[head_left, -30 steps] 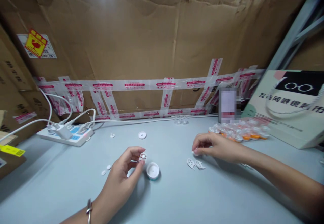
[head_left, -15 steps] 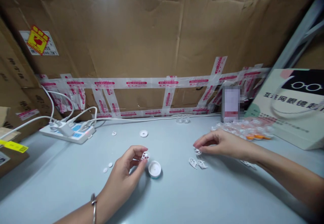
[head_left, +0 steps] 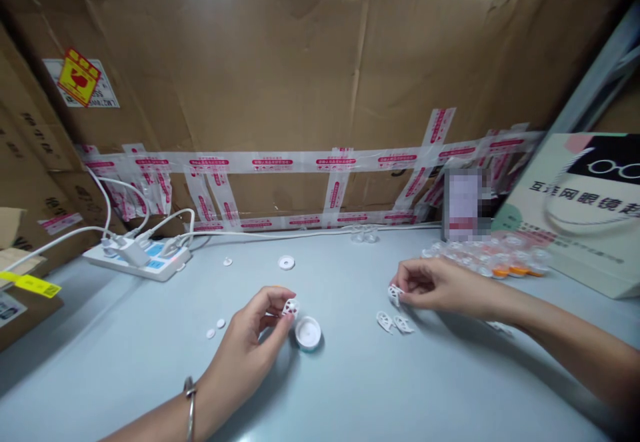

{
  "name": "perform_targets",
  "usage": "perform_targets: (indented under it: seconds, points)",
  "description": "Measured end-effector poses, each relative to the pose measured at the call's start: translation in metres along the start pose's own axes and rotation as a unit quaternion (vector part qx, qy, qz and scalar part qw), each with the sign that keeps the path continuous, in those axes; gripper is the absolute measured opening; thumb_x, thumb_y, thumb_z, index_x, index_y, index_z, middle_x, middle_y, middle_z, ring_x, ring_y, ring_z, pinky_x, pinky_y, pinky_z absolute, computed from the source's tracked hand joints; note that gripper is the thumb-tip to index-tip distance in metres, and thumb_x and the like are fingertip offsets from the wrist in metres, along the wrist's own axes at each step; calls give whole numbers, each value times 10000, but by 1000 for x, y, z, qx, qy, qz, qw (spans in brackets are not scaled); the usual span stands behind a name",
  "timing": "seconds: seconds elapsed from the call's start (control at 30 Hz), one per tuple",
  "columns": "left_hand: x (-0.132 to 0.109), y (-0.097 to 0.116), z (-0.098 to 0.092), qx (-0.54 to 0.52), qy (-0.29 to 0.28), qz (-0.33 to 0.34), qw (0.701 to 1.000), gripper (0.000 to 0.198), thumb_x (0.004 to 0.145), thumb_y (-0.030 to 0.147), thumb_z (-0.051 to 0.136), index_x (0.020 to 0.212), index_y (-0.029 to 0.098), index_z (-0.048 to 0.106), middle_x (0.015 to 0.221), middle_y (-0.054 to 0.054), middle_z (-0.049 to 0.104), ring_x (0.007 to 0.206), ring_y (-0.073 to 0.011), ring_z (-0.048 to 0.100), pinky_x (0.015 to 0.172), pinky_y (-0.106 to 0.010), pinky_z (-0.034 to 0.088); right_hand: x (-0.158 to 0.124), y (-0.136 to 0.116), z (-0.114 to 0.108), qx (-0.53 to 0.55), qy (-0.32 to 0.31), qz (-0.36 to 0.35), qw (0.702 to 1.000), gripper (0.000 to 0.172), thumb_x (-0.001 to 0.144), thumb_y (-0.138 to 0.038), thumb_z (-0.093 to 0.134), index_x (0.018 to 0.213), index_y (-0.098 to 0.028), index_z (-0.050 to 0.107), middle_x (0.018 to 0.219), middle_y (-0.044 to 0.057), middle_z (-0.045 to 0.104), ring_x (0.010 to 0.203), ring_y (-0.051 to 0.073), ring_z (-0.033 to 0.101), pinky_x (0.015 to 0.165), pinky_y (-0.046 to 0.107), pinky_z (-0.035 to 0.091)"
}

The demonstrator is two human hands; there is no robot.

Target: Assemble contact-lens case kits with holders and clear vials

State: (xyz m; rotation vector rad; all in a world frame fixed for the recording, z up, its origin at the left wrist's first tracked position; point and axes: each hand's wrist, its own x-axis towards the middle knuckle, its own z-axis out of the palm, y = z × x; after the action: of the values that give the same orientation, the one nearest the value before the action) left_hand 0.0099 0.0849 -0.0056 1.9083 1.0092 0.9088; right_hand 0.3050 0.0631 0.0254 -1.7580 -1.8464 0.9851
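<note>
The left hand [head_left: 247, 335] is pinching a small white openwork piece [head_left: 290, 307] between thumb and fingertips, its grip clenched on that piece just above the tabletop [head_left: 350, 389]. A round white cap [head_left: 307, 333] is lying open side up just beside that hand, to its right. The right hand [head_left: 440, 285] is grasping a second small white openwork piece [head_left: 395, 294] at its fingertips, close over the tabletop. Two more such pieces [head_left: 393, 323] are lying flat just below that hand. A white ring [head_left: 286, 263] and a few tiny white discs [head_left: 215, 328] are sitting apart on the tabletop. A cluster of clear and orange little cups [head_left: 493, 260] is resting behind the right hand, near a printed box [head_left: 585, 215]. A power strip [head_left: 145, 260] with white cables is lying at the far left, against the taped cardboard wall [head_left: 310, 82].
</note>
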Motion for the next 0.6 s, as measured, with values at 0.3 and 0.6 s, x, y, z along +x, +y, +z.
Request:
perform_targets:
  seconds: [0.3,0.6]
  points:
    - [0,-2,-1,-4,-9,-1,1000,195,834,260,461,1007,196,522,958,-46,598,830,-158,586,748,-285,476,-8,-12,0,-110,17,-22,994,78,708,-211,479,775,-203,519,555,-48,472,529,112,413,505,220,312]
    - [0,-1,0,-11,-2,-5,1000,184,828,268,481,994,206,533,946,-43,605,827,-163,586,741,-287,478,-8,-16,3,30,0,-8,1000,144,717,-332,555,732,-196,510,591,-22,559,566,125,502,551,247,378]
